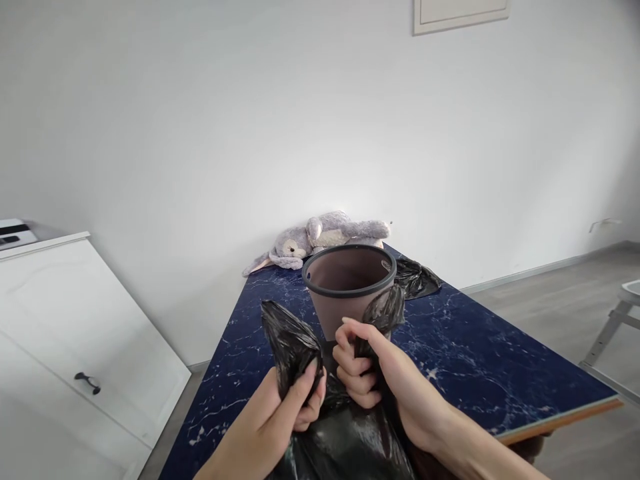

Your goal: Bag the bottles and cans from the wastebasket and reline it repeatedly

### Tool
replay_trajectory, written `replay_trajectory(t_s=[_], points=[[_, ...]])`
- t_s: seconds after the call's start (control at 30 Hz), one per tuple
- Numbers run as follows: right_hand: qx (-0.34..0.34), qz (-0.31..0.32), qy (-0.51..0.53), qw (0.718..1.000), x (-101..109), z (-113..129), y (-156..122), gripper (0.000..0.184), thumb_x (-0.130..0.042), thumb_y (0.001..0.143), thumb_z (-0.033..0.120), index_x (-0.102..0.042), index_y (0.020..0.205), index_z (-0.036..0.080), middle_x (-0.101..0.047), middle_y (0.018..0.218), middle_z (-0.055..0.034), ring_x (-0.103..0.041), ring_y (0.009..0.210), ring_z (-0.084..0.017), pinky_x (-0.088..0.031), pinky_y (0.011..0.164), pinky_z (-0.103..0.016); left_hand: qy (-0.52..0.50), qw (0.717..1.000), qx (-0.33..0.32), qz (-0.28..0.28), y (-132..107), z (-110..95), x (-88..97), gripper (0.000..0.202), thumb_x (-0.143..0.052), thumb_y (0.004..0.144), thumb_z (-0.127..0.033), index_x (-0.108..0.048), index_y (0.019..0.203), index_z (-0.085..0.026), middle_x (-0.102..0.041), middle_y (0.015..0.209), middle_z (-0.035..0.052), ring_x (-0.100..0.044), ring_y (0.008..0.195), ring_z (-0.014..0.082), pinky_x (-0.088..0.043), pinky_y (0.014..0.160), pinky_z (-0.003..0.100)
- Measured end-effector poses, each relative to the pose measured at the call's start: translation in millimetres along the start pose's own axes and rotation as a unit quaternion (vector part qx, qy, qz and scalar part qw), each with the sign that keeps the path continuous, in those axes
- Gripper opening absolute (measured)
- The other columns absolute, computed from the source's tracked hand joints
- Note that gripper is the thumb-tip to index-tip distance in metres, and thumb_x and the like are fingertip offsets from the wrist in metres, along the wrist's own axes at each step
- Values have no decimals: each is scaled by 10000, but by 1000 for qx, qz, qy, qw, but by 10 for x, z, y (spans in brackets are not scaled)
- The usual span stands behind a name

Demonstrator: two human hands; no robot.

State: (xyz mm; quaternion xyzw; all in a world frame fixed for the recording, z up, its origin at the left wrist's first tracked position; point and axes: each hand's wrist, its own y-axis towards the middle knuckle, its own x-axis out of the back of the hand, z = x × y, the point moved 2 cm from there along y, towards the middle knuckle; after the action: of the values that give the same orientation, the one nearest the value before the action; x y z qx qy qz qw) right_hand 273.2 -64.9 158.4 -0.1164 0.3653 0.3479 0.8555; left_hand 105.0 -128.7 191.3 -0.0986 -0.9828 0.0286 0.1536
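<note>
Over the near end of a blue marbled bench (465,360), a black plastic bag (350,440) is held up at two places, its lower part cut off by the bottom edge of the view. One bunched end is gripped by the left hand (283,417), pinned between thumb and fingers; another is clasped by the right hand (367,367), with the fingers curled round it and the thumb laid across the top. By this gathering into two tufts, the thin film is presumably made easier to grip and control. Whether anything is contained inside cannot be told. Just beyond, a brown bin (331,310) with a dark rim is stood upright, mouth uncovered, seemingly placed for easy reach. Behind it to the right, more black plastic (417,280) is crumpled on the bench. Farthest back, a grey plush rabbit (330,237) is laid along the wall (300,120), probably out of the way.
</note>
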Motion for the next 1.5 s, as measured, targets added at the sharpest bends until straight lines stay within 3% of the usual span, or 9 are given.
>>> replay_trajectory(t_s=[0.17, 0.33, 0.5, 0.7, 0.9, 1.03, 1.17, 1.33, 1.5], points=[[-5, -11, -7, 1000, -59, -44, -66, 348, -643, 877, 536, -516, 994, 234, -352, 827, 41, -288, 683, -113, -264, 579, -215, 62, 998, 0, -15, -28, -6, -20, 552, -438, 1043, -744, -543, 879, -228, -404, 745, -30, -331, 665, 159, -345, 628, 309], [-8, -1, -116, 993, -76, -44, -57, 465, -652, 926, 649, -521, 859, 207, -414, 770, 25, -314, 697, -128, -298, 630, -243, 112, 992, -20, -48, 5, 48, 31, 499, -440, 1075, -663, -499, 829, -233, -407, 752, -26, -359, 678, 164, -371, 652, 303], [26, 50, -102, 993, -92, -25, -17, 523, -651, 981, 682, -548, 811, 199, -476, 689, 28, -390, 623, -114, -340, 637, -258, 154, 986, -33, -53, 15, 79, 60, 482, -393, 1102, -618, -412, 794, -247, -374, 739, -32, -321, 677, 169, -336, 654, 312], [-3, -50, -42, 998, 11, -75, 99, 474, -828, 863, 590, -597, 972, 190, -285, 724, 94, -180, 603, -82, -157, 520, -222, 125, 990, -20, -58, 17, 55, 54, 494, -446, 1068, -671, -453, 817, -246, -392, 742, -28, -333, 668, 170, -334, 658, 320], [-49, 10, 41, 998, 57, -119, 206, 503, -645, 872, 529, -676, 1200, 148, -352, 843, 43, -288, 648, -85, -187, 540, -210, 84, 994, -37, -58, 30, 6, 79, 495, -474, 1055, -692, -541, 872, -238, -415, 708, -34, -338, 639, 160, -387, 651, 302], [-52, -8, -42, 998, 32, -119, 191, 494, -722, 889, 631, -654, 1041, 166, -310, 784, 70, -222, 608, -72, -134, 518, -211, 77, 991, -36, -106, 29, 22, 119, 496, -488, 1061, -672, -544, 835, -235, -408, 692, -33, -342, 637, 159, -386, 651, 303], [-5, 20, -129, 991, -32, -62, 182, 616, -677, 898, 796, -536, 827, 200, -282, 691, 94, -189, 569, -70, -137, 501, -226, 88, 994, -23, -68, 7, 41, 98, 530, -461, 1050, -717, -542, 851, -232, -379, 699, -40, -321, 640, 157, -365, 639, 303], [-1, 22, -191, 981, -62, -7, 217, 627, -621, 927, 812, -433, 791, 230, -298, 675, 97, -227, 549, -68, -172, 510, -237, 87, 985, -46, -145, -12, 24, 78, 512, -524, 1031, -705, -553, 842, -230, -441, 742, -16, -382, 685, 168, -409, 686, 310], [76, 9, -395, 915, -35, -100, 261, 534, -456, 1075, 656, -439, 747, 236, -440, 657, 42, -418, 608, -128, -349, 607, -290, 92, 975, -54, -195, 20, 43, 87, 502, -532, 1035, -645, -399, 754, -250, -353, 742, -25, -372, 689, 171, -402, 646, 303]])
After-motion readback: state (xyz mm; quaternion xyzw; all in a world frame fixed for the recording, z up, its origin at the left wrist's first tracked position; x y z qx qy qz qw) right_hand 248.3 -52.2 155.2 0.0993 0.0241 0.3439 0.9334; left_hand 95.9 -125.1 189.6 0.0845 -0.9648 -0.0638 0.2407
